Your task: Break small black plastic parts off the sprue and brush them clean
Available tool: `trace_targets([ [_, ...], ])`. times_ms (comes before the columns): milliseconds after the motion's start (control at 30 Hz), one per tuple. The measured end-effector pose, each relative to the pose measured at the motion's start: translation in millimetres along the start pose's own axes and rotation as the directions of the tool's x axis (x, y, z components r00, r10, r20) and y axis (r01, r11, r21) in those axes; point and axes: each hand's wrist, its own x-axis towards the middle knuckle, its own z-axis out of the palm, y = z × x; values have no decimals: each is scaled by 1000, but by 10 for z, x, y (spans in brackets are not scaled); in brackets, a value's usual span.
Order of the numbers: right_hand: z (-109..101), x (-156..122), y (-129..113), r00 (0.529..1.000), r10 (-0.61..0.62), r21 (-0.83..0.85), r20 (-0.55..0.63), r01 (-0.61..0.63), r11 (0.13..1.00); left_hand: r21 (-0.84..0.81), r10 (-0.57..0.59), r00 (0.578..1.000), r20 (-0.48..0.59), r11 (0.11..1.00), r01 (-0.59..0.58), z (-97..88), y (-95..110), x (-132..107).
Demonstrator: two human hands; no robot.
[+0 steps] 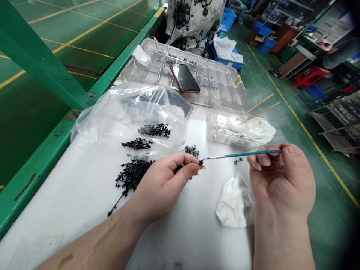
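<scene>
My left hand [165, 180] is closed in a pinch on a small black plastic part [200, 162] held above the white table [84, 195]. My right hand [281, 176] grips a thin blue-handled brush [242, 154] whose tip touches that black part. Black plastic sprues [129, 176] lie on the table just left of my left hand. A crumpled white cloth [235, 202] lies under my right hand.
A clear plastic bag [126, 112] with more black sprues [154, 130] lies behind. Clear compartment trays [213, 78] hold a phone [185, 77]. A clear box [225, 129] with white cloth and two wooden sticks [257, 108] stands at right. A person in patterned clothing [194, 18] stands beyond.
</scene>
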Motion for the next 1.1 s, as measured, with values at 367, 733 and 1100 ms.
trace_targets([
  [367, -433, 500, 58, 921, -111, -101, -374, 79, 992, 71, -63, 998, 1, 996, 63, -37, -34, -11],
  [733, -645, 653, 267, 876, -114, -349, -469, -66, 935, 41, -101, 995, -26, 994, 102, -31, -82, 7],
  [1100, 148, -197, 276, 663, 140, -611, 736, 561, 559, -91, -49, 997, -64, 995, 43, -34, 3, 15],
])
